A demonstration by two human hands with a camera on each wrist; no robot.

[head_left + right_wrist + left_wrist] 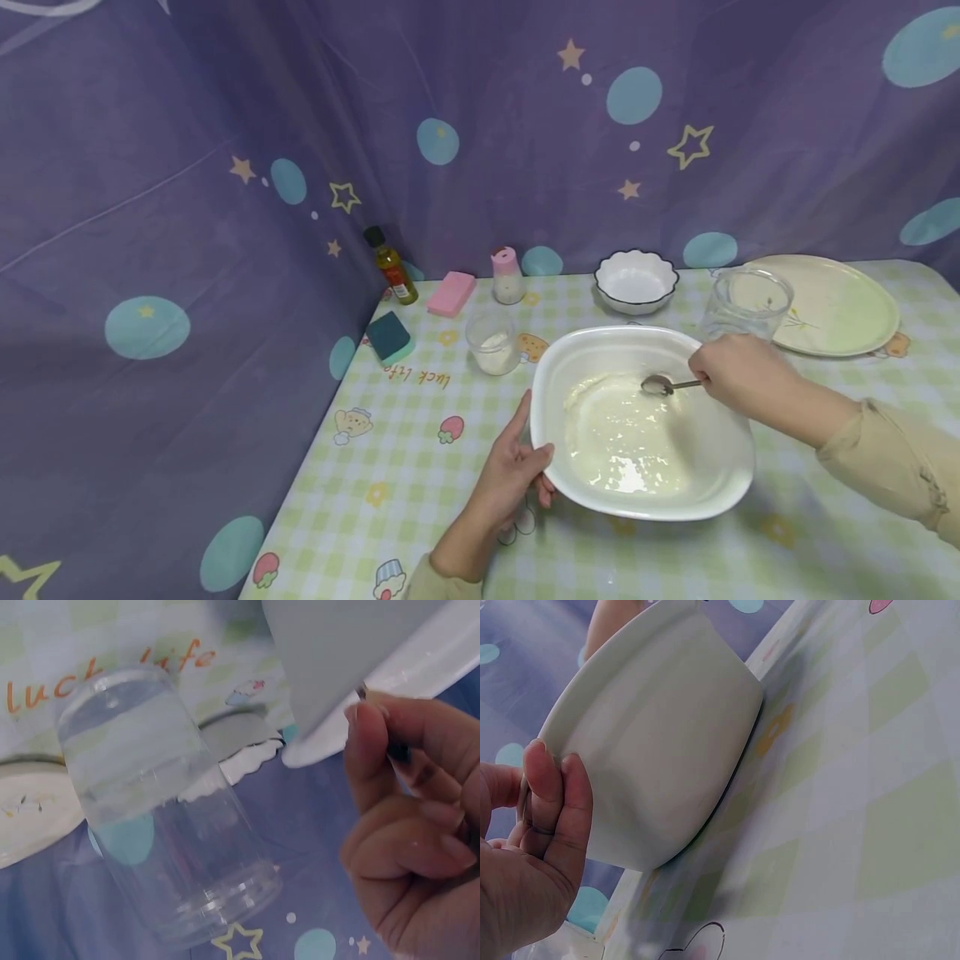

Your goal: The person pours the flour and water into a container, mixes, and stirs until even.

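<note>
A large white rounded-square basin (652, 508) stands on the table, with a pale, wet, batter-like mixture (618, 442) spread over its bottom. My left hand (513, 471) grips the basin's left rim, thumb on top and fingers underneath; the left wrist view shows these fingers (574, 802) against the outer wall. Above the right side of the basin, my right hand (742, 375) pinches the handle of a metal spoon (657, 385). The spoon's head is over the mixture; whether it touches is unclear. In the right wrist view, the handle (401, 753) is mostly hidden by fingers.
Behind the right hand stands a clear jar (150, 780) of clear liquid, beside an oval plate (847, 304). Along the back are a scalloped bowl (637, 279), pink-topped shaker (507, 275), pink sponge (452, 294), oil bottle (393, 271), dark-green sponge (390, 337) and glass of white powder (492, 350).
</note>
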